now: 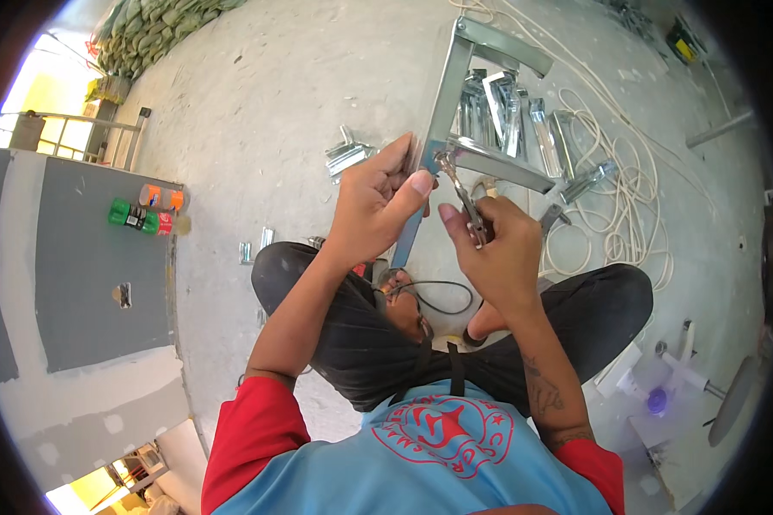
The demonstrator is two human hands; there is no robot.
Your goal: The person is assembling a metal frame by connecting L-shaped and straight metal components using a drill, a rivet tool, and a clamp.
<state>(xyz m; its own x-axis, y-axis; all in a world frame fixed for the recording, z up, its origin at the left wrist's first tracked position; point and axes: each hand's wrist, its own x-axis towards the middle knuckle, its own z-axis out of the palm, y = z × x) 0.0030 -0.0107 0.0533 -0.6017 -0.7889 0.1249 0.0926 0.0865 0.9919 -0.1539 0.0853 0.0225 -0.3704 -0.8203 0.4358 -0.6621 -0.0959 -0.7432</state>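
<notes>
Between my hands stands a bent metal channel frame (447,96), its long bar running from far to near with two short arms pointing right. My left hand (376,204) grips the long bar, thumb on its near side and fingers behind it. My right hand (505,249) is closed around a pair of metal pliers (464,196). The jaws of the pliers meet the bar close to where the nearer arm joins it. A hammer-like tool (551,219) lies on the floor beyond my right hand, partly hidden.
Cut metal channel pieces (502,107) are piled behind the frame; smaller metal offcuts (345,156) lie to its left. A coiled white cable (614,215) spreads over the right floor. A green bottle (133,216) lies left, by a grey board (94,283). Sacks (150,34) are stacked far left.
</notes>
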